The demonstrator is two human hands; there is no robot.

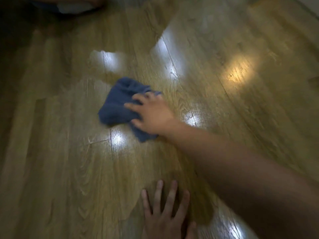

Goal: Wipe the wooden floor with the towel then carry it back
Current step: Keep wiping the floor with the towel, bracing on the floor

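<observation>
A crumpled blue towel lies on the wooden floor near the middle of the view. My right hand reaches in from the lower right and lies on the towel's right side, fingers spread and pressing it to the boards. My left hand rests flat on the floor at the bottom centre with its fingers straight and spread, holding nothing. The frame is blurred by motion.
Glossy planks with bright light reflections stretch in every direction. A dark shape with a pale object sits at the top left edge. A paler strip runs along the top right corner.
</observation>
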